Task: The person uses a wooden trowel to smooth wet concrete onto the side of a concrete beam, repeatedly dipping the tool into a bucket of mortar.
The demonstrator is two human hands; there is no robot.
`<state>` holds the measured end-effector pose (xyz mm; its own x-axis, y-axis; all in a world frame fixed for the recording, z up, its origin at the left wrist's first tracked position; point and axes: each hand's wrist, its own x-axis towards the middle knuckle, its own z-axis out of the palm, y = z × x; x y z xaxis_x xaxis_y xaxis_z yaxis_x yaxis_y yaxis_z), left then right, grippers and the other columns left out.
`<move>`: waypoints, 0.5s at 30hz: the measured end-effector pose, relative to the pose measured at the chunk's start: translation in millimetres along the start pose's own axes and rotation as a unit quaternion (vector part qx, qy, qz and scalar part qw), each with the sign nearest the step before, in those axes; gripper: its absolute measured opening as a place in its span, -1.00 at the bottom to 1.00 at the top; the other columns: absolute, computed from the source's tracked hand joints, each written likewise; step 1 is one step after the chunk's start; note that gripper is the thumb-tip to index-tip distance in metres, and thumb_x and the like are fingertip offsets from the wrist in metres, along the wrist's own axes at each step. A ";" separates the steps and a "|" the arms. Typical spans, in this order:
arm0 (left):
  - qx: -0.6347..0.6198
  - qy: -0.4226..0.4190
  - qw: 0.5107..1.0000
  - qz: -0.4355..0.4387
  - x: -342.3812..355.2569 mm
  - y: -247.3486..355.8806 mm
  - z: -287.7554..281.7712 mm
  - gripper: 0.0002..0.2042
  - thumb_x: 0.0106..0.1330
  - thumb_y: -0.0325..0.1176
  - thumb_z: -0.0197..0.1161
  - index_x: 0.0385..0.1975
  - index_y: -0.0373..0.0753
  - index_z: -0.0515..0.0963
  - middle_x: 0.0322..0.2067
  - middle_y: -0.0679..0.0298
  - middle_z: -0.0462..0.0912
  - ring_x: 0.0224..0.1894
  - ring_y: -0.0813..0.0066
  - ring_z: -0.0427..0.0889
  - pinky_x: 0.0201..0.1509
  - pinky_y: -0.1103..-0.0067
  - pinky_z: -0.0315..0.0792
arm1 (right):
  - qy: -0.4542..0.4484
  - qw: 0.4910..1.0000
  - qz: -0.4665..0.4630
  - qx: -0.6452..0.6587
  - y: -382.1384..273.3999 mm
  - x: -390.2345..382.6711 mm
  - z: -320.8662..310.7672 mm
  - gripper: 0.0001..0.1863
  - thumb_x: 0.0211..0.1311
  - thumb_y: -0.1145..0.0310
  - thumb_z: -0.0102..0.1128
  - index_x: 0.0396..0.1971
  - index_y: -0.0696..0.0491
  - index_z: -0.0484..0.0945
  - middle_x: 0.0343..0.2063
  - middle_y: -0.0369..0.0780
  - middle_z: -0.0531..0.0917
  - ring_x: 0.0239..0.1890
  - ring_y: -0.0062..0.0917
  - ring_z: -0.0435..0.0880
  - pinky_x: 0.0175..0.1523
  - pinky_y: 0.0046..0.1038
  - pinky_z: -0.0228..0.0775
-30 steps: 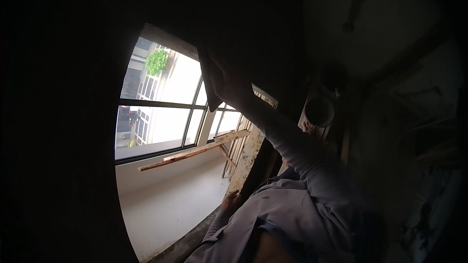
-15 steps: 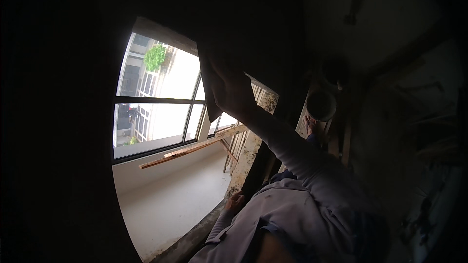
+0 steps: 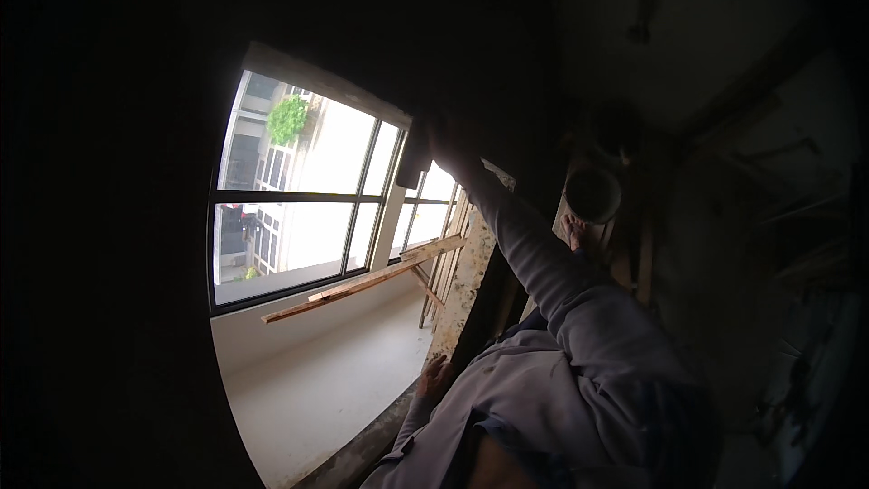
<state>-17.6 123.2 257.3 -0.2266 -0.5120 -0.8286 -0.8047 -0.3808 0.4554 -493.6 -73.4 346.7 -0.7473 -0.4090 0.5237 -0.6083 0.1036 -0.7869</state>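
Note:
My right arm reaches up to the dark wall at the upper edge of a window opening. There my right hand [image 3: 450, 147] is closed round a dark flat-bladed tool [image 3: 415, 161], seen in silhouette against the bright glass. Shadow hides the handle, so its exact kind cannot be told. Lower down, my left hand [image 3: 434, 380] is at the rough ledge [image 3: 455, 321] of the opening, its fingers bent over the edge.
A round bucket [image 3: 593, 196] stands on planks beside my bare foot [image 3: 574, 232]. Wooden boards [image 3: 362, 282] lean across the opening, in front of a black-framed window [image 3: 299, 196]. Deep shadow covers the wall and the floor at right.
My right hand has moved a little up along the wall, and the tool has turned from a pointed outline to a narrower, blunt one. My left hand stays on the ledge.

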 end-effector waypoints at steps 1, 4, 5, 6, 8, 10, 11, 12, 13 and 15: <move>0.009 0.002 1.000 0.027 -2.2 -5.2 0.1 -0.56 0.28 -0.26 0.06 0.10 -0.33 0.25 -0.11 0.15 0.51 -0.10 0.46 0.50 -0.01 0.61 0.39 | -0.031 0.987 0.083 0.136 -30.8 10.3 -6.2 -0.70 0.21 0.24 -0.06 -0.17 0.14 0.40 -0.33 0.00 0.52 -0.28 -0.20 0.56 -0.20 -0.30 0.41; -0.006 -0.019 0.999 0.047 -2.2 -15.6 -0.4 -0.56 0.28 -0.25 0.07 0.11 -0.31 0.26 -0.12 0.14 0.52 -0.12 0.47 0.50 -0.04 0.61 0.39 | -0.023 0.972 0.037 0.232 -111.5 30.3 -38.6 -0.78 0.17 0.32 -0.02 -0.30 0.16 0.36 -0.39 0.01 0.47 -0.31 -0.17 0.53 -0.23 -0.28 0.37; -0.047 -0.037 0.998 0.036 -2.3 -15.9 -1.7 -0.54 0.26 -0.23 0.09 0.11 -0.29 0.27 -0.16 0.16 0.53 -0.16 0.50 0.51 -0.10 0.62 0.40 | -0.106 0.944 0.040 0.310 -124.6 32.7 -51.2 -0.79 0.15 0.34 -0.02 -0.31 0.17 0.33 -0.41 -0.01 0.44 -0.32 -0.18 0.52 -0.24 -0.29 0.36; -0.100 -0.045 0.994 -0.013 -3.0 -14.1 -2.6 -0.53 0.25 -0.20 0.11 0.11 -0.27 0.27 -0.20 0.18 0.55 -0.20 0.53 0.52 -0.16 0.63 0.41 | -0.144 0.909 0.004 0.391 -131.1 33.2 -60.9 -0.79 0.13 0.37 -0.01 -0.32 0.18 0.31 -0.43 -0.02 0.41 -0.33 -0.18 0.51 -0.24 -0.31 0.35; -0.070 -0.022 0.997 -0.001 -5.9 -5.4 -5.6 -0.53 0.25 -0.21 0.10 0.11 -0.28 0.26 -0.18 0.19 0.54 -0.21 0.53 0.52 -0.18 0.62 0.41 | -0.145 0.963 -0.094 0.205 -120.7 30.9 -74.0 -0.77 0.16 0.33 -0.02 -0.32 0.20 0.31 -0.44 -0.07 0.40 -0.33 -0.29 0.50 -0.26 -0.38 0.33; -0.099 0.008 0.995 -0.001 -6.1 10.0 -6.5 -0.53 0.26 -0.22 0.10 0.12 -0.29 0.25 -0.16 0.20 0.53 -0.22 0.52 0.52 -0.18 0.61 0.41 | -0.134 0.927 0.150 0.316 -90.8 27.2 -73.3 -0.74 0.24 0.27 -0.07 -0.26 0.18 0.38 -0.46 -0.14 0.50 -0.38 -0.43 0.54 -0.33 -0.45 0.36; -0.135 0.020 0.991 0.003 -7.1 17.3 -5.8 -0.53 0.26 -0.22 0.09 0.12 -0.29 0.24 -0.15 0.21 0.52 -0.23 0.52 0.52 -0.18 0.61 0.41 | -0.110 0.875 0.294 0.370 -74.9 25.9 -67.7 -0.71 0.27 0.24 -0.10 -0.22 0.17 0.41 -0.47 -0.18 0.54 -0.41 -0.49 0.57 -0.37 -0.48 0.38; -0.181 0.021 0.983 0.007 -9.8 23.2 -4.0 -0.53 0.26 -0.23 0.09 0.12 -0.30 0.24 -0.14 0.21 0.52 -0.23 0.52 0.52 -0.17 0.60 0.41 | -0.109 0.946 0.238 0.191 -63.2 25.9 -60.5 -0.70 0.28 0.23 -0.11 -0.18 0.17 0.40 -0.45 -0.16 0.55 -0.41 -0.46 0.57 -0.35 -0.45 0.39; -0.176 0.011 0.984 0.016 -10.4 28.6 -2.0 -0.52 0.26 -0.24 0.09 0.13 -0.32 0.22 -0.17 0.20 0.53 -0.25 0.55 0.51 -0.17 0.62 0.41 | -0.093 0.948 0.226 0.204 -56.4 24.8 -51.6 -0.70 0.26 0.25 -0.10 -0.17 0.16 0.39 -0.43 -0.12 0.54 -0.40 -0.40 0.56 -0.32 -0.42 0.39; -0.114 0.017 0.993 0.037 -14.8 32.1 4.8 -0.53 0.27 -0.24 0.09 0.13 -0.32 0.23 -0.19 0.19 0.54 -0.25 0.55 0.51 -0.17 0.63 0.41 | -0.034 0.970 0.140 0.195 -58.8 25.2 -38.6 -0.72 0.22 0.29 -0.07 -0.16 0.15 0.39 -0.40 -0.07 0.52 -0.37 -0.30 0.55 -0.30 -0.38 0.38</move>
<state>-42.7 122.3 282.6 -0.2584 -0.5697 -0.7801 -0.6406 -0.5034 0.5799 -487.1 -54.8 418.8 -0.8410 -0.4743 0.2603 -0.2274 -0.1266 -0.9655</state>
